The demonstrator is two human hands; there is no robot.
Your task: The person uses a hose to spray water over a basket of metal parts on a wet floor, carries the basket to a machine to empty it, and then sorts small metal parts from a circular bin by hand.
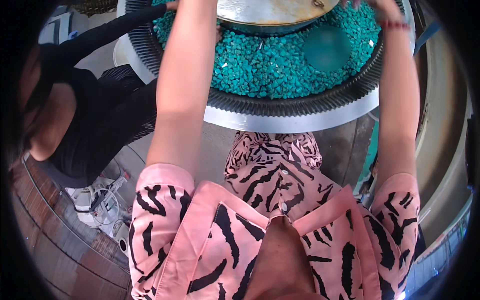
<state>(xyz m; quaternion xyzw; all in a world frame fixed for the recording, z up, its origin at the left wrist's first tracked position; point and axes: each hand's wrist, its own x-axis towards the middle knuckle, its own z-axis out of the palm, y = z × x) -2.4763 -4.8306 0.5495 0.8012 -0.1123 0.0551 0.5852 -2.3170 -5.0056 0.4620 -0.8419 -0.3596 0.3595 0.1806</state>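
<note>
A round machine bowl with a black ribbed rim (280,111) holds many small teal-green stones (270,70). My left forearm reaches over the stones and leaves the picture at the top, so my left hand is out of view. At the top right, my right hand (382,9) is over the bowl's far right side, cut off by the picture's edge. A red bracelet circles that wrist. Its fingers are blurred, and whether they hold anything cannot be made out. A bit of skin shows beside my left forearm, close to the stones; whose it is remains unclear.
A worn metal dome (275,12) rises from the bowl's middle. Among the stones is a blurred round teal patch (327,48). At left, a person in black (95,115) stretches an arm toward the bowl. White tubing and equipment (97,200) stand on the floor.
</note>
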